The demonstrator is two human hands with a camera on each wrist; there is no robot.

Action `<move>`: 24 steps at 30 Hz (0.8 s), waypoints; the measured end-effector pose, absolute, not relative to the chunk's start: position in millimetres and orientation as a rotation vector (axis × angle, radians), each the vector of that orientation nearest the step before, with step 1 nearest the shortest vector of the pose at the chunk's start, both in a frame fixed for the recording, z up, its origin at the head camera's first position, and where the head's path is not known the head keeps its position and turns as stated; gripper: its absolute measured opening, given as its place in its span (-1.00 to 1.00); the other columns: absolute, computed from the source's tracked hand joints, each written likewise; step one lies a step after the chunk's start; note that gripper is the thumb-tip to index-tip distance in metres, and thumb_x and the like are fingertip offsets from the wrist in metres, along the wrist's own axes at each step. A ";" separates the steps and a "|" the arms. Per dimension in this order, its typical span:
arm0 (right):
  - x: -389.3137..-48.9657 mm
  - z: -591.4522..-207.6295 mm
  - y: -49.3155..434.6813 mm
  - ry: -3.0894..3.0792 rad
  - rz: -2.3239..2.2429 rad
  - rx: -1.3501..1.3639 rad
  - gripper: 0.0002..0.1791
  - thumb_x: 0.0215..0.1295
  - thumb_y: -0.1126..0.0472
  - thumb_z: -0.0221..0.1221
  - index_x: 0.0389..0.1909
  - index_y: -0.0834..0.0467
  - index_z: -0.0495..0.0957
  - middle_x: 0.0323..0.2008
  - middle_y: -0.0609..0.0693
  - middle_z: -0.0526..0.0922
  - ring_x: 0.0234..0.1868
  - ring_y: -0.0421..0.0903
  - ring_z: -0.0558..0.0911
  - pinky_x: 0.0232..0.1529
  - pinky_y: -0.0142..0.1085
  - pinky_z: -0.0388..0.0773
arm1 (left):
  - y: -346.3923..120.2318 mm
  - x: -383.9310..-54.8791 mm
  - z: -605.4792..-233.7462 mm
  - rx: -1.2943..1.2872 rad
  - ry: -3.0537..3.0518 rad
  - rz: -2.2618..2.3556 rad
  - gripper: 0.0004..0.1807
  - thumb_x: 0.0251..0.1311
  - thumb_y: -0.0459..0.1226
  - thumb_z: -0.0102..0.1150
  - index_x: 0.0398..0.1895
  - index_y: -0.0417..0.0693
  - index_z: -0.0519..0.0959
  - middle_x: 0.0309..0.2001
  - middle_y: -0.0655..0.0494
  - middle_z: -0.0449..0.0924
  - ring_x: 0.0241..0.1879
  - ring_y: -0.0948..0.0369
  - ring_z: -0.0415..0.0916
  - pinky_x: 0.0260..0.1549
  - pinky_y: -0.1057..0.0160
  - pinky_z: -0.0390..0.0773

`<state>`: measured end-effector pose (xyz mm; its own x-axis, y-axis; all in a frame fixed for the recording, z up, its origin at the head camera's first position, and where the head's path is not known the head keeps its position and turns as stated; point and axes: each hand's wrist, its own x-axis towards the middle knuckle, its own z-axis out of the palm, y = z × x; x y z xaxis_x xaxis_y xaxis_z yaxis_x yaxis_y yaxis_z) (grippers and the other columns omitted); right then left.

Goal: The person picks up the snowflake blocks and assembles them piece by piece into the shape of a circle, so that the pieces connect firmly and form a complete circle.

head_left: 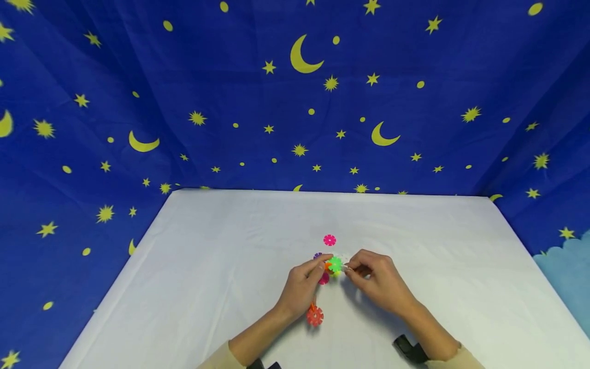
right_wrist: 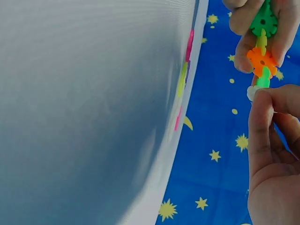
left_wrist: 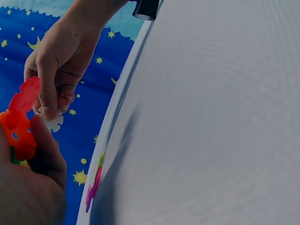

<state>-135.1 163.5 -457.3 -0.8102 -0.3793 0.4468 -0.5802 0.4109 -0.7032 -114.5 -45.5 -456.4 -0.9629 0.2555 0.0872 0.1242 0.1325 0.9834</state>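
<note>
My left hand (head_left: 298, 289) grips a chain of slotted plastic snowflake discs joined edge to edge. In the right wrist view, a green disc (right_wrist: 264, 22), a yellow disc (right_wrist: 262, 42), an orange disc (right_wrist: 263, 62) and a light green disc (right_wrist: 264, 80) run in line. A red-orange disc (head_left: 315, 316) hangs at the near end, below the left hand. Between thumb and fingertips, my right hand (head_left: 380, 283) pinches a white disc (right_wrist: 251, 93), right at the light green disc's edge. Fingers partly cover the white disc and chain.
Loose discs lie on the white table (head_left: 221, 241) just past the hands: a pink one (head_left: 329, 240), a purple one (head_left: 318, 255), a magenta one (head_left: 324, 279) and a yellow one (head_left: 337, 273). A blue star-patterned cloth (head_left: 249, 97) hangs behind and at the sides.
</note>
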 end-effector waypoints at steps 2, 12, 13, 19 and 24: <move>-134.4 -456.9 162.9 -2.448 1.364 0.847 -0.79 0.09 0.44 0.34 -0.44 0.05 0.61 -0.41 -0.20 0.62 -0.49 -0.28 0.58 -0.49 -0.39 0.58 | -45.5 -110.7 -446.8 0.414 2.322 1.951 -0.68 0.44 -0.33 -0.08 0.14 -0.16 0.56 -0.45 0.03 0.53 -0.68 0.42 0.38 -0.65 0.45 0.42; -136.0 -456.7 162.3 -2.530 1.343 0.802 -0.82 0.12 0.39 0.34 -0.41 0.04 0.60 -0.40 -0.22 0.61 -0.47 -0.29 0.57 -0.46 -0.39 0.58 | -43.8 -119.1 -469.7 0.502 2.503 1.850 -0.64 0.45 -0.19 -0.08 0.22 0.07 0.53 -0.08 0.15 0.59 -0.19 0.26 0.52 -0.10 0.28 0.47; -136.3 -456.5 162.0 -2.546 1.342 0.792 -0.82 0.12 0.39 0.34 -0.39 0.03 0.60 -0.39 -0.22 0.61 -0.45 -0.30 0.58 -0.44 -0.39 0.58 | -43.4 -120.6 -475.2 0.504 2.508 1.849 -0.63 0.45 -0.15 -0.08 0.25 0.13 0.50 -0.09 0.16 0.58 -0.28 0.28 0.55 -0.18 0.30 0.51; -136.8 -453.7 163.0 -2.606 1.358 0.757 -0.82 0.14 0.37 0.34 -0.31 0.05 0.62 -0.35 -0.24 0.61 -0.40 -0.29 0.60 -0.37 -0.38 0.60 | -42.1 -121.3 -480.7 0.463 2.475 1.923 -0.60 0.44 -0.13 -0.05 0.30 0.14 0.44 -0.08 0.11 0.50 -0.67 0.23 0.53 -0.67 0.33 0.48; -135.4 -451.9 167.4 -2.666 1.592 0.663 -0.91 0.22 0.25 0.30 -0.27 0.07 0.62 -0.36 -0.08 0.66 -0.39 -0.18 0.64 -0.35 -0.31 0.62 | -42.7 -121.0 -482.4 0.454 2.490 1.946 -0.64 0.42 -0.17 -0.01 0.20 0.02 0.54 -0.15 0.09 0.55 -0.78 0.24 0.45 -0.75 0.30 0.48</move>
